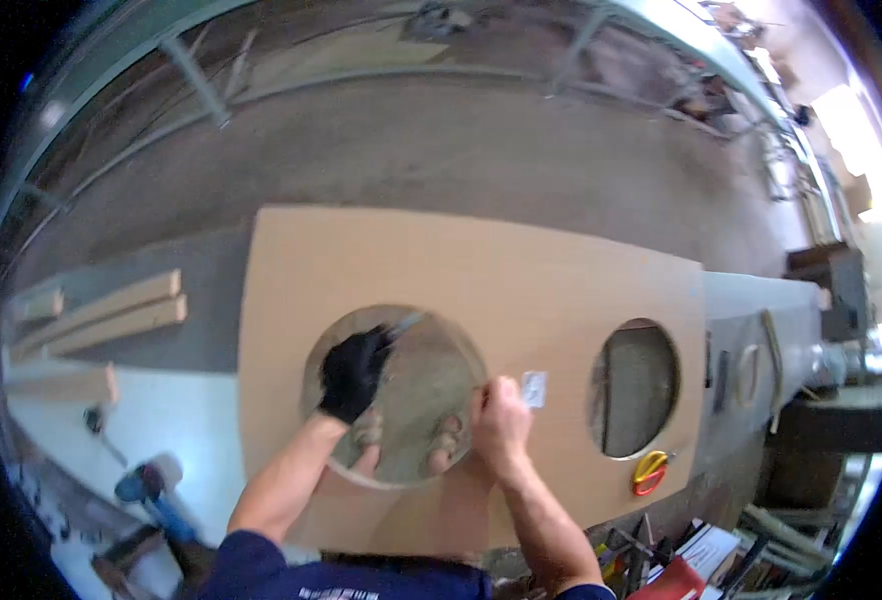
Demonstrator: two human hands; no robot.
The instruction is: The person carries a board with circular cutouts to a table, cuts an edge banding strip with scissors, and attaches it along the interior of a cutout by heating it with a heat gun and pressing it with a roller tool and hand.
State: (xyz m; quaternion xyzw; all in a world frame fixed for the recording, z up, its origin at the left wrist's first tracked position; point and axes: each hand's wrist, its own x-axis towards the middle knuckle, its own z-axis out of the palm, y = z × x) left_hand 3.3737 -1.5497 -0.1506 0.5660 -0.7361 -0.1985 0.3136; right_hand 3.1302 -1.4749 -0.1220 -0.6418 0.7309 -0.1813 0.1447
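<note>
A large tan board (pixel 551 280) with two round openings lies in front of me. My left hand (pixel 354 373), in a black glove, is over the larger opening, closed on a thin pale tool (pixel 407 323) whose details are blurred. My bare right hand (pixel 502 415) is closed at the right edge of that opening; whatever is between its fingers is too small to make out. Beside it a small white label (pixel 534 388) sits on the board. Yellow and red scissors (pixel 650 473) lie on the board below the smaller opening.
Wooden strips (pixel 121 315) lie at the left, above a white surface (pixel 206 420) bearing a blue power tool (pixel 156 497). A metal frame (pixel 381 72) spans the far side. Mixed tools and scraps crowd the lower right. My feet show through the larger opening.
</note>
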